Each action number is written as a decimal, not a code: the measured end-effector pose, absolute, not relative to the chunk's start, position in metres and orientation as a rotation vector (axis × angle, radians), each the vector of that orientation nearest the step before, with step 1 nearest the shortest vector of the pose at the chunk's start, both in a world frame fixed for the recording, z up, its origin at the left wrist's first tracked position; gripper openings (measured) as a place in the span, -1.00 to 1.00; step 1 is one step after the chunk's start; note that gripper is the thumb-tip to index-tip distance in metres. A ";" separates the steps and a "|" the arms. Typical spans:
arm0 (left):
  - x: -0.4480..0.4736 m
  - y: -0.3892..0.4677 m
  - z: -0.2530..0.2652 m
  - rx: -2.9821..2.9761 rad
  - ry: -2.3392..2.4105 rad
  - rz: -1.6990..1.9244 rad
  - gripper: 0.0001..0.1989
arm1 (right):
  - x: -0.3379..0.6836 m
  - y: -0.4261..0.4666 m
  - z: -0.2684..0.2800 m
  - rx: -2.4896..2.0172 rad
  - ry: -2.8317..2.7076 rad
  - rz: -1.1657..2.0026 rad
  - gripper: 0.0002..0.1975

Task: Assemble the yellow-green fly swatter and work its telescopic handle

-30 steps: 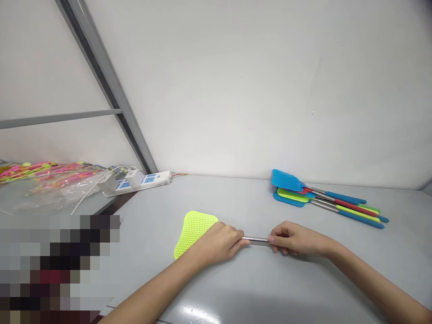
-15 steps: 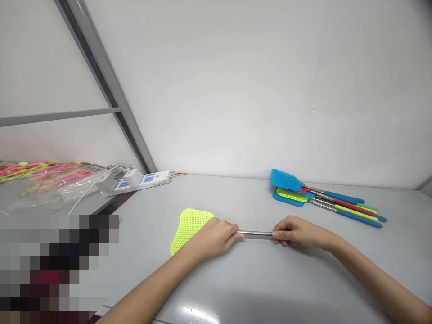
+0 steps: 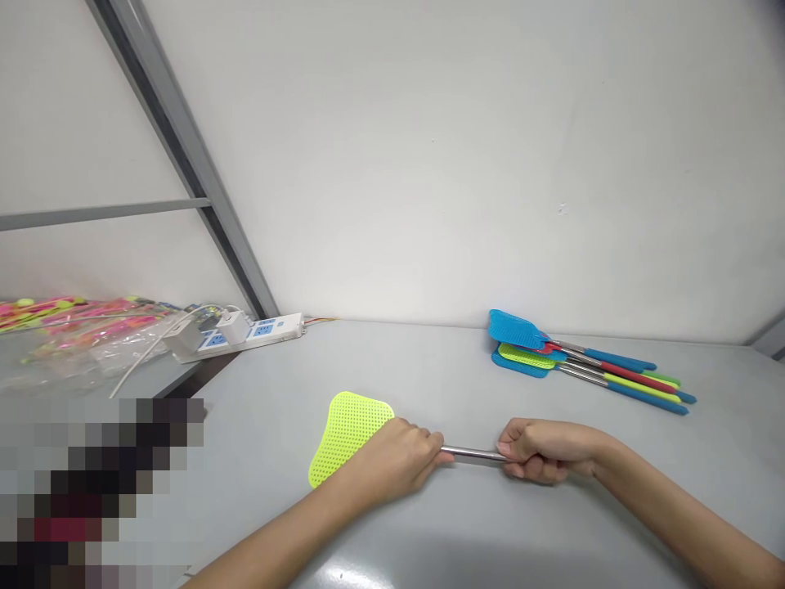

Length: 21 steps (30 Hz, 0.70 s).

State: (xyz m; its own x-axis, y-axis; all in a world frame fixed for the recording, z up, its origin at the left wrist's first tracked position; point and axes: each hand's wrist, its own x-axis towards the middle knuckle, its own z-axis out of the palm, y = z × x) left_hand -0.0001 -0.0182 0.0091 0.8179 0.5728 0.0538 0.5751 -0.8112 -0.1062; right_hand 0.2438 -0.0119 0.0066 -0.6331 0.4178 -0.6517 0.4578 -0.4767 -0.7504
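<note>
White wall [image 3: 466,147] fills most of the view, with a grey metal frame [image 3: 184,155] running diagonally across its left part.

Grey table [image 3: 429,360] spans the lower half, glossy near the bottom edge.

Far left, on a lower surface: clear plastic bag [image 3: 67,343] of pink and yellow items, contents too blurred to identify.

White power strip [image 3: 245,334] with blue sockets lies at the table's back left corner, two white plugs seated in it, a white cable trailing off left.

Back right, near the wall: stack of fly swatters [image 3: 582,364] (blue heads top and bottom, a yellow-green one between, handles blue, red, green) lying flat, handles pointing right. Well apart from the hands.

Centre front: yellow-green fly swatter [image 3: 347,433], mesh head flat on the table, pointing left. Its metal shaft [image 3: 472,452] runs right, roughly level, visible only between the two hands.

Left hand [image 3: 396,462] clenched around the shaft right where it meets the head, knuckles up, forearm coming in from bottom left.

Right hand [image 3: 543,450] clenched on the other end of the shaft, fingers curled under, thumb on top. Handle grip is hidden inside the fist, colour can't tell.

Hands are near each other, with a short bare stretch of shaft between them.
</note>
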 end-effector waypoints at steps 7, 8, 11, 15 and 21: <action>-0.001 -0.016 0.013 -2.890 -0.937 -0.056 -0.65 | 0.245 -0.009 0.009 1.271 1.674 -2.331 -0.70; -0.002 -0.015 0.014 -2.897 -0.958 -0.071 -0.64 | 0.245 -0.009 0.010 1.287 1.766 -2.306 -0.68; -0.005 -0.009 0.014 -2.927 -1.019 -0.103 -0.63 | 0.248 -0.007 0.013 1.320 1.979 -2.202 -0.67; -0.010 0.001 0.013 -2.939 -1.060 -0.148 -0.63 | 0.256 -0.003 0.015 1.435 2.153 -1.936 -0.66; -0.012 0.002 0.014 -2.910 -1.088 -0.151 -0.68 | 0.254 -0.004 0.010 1.620 2.332 -1.682 -0.64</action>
State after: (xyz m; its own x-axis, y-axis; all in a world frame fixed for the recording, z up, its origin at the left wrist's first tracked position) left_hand -0.0116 0.0017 0.0143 0.7508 0.6526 0.1017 0.6557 -0.7550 0.0045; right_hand 0.2544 -0.0043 0.0102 -0.5088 0.7698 -0.3853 0.6085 0.0051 -0.7935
